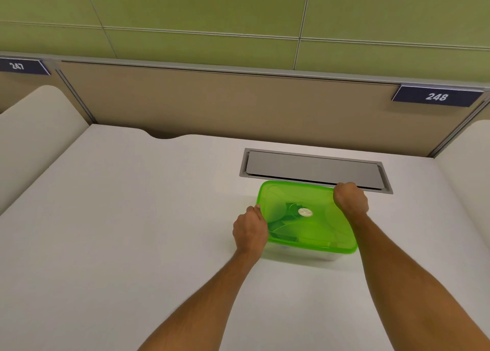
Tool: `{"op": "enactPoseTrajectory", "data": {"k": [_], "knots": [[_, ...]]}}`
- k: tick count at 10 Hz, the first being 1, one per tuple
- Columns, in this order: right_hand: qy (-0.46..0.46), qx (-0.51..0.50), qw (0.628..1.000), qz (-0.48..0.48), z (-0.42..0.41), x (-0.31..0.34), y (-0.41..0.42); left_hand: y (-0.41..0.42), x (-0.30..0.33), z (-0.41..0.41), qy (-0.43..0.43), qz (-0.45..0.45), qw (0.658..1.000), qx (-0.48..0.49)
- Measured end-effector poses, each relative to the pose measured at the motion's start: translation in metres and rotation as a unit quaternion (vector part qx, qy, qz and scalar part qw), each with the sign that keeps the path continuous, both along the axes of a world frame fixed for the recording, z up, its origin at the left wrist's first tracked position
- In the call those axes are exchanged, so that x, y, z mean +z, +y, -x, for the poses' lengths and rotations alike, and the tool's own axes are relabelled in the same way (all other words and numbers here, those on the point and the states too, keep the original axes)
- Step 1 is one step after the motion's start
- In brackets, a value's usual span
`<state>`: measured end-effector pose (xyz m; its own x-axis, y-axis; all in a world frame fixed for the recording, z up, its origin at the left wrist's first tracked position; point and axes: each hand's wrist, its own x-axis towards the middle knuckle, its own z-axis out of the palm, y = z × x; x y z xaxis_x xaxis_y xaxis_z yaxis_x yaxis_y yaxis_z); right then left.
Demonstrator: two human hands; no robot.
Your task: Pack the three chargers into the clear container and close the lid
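Note:
A translucent green lid (315,228) lies on top of the clear container (305,256), which stands on the white desk right of centre. Dark shapes show through the lid, too blurred to tell apart as chargers. A round white sticker sits at the lid's middle. My left hand (250,231) grips the lid's left edge with fingers curled over the rim. My right hand (350,198) presses on the lid's far right corner, fingers closed over it.
A grey cable flap (313,169) is set into the white desk (132,218) just behind the container. A beige partition with a sign reading 248 (436,96) runs along the back. Curved white side dividers stand at left and right.

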<state>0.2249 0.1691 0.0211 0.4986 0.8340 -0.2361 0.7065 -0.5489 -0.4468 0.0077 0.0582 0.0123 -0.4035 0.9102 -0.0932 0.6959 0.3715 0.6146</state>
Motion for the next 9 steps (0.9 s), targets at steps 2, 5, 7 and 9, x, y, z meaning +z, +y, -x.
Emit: {"op": "enactPoseTrajectory", "data": {"k": [2,5,7,9], "knots": [[-0.005,0.005,1.0,-0.002,-0.001,-0.002,0.0,0.0,-0.005,-0.001,-0.012,-0.017,1.0,0.014],[0.043,0.03,0.998,-0.026,-0.004,0.003,-0.003,-0.002,-0.002,-0.002,-0.024,-0.004,0.999,0.039],[0.04,0.047,0.997,-0.041,-0.006,0.019,-0.006,-0.003,0.005,0.001,-0.014,0.031,0.999,0.02],[-0.056,0.063,0.995,-0.056,-0.018,0.055,-0.011,0.005,0.026,0.022,0.033,0.005,0.999,-0.025]]}}
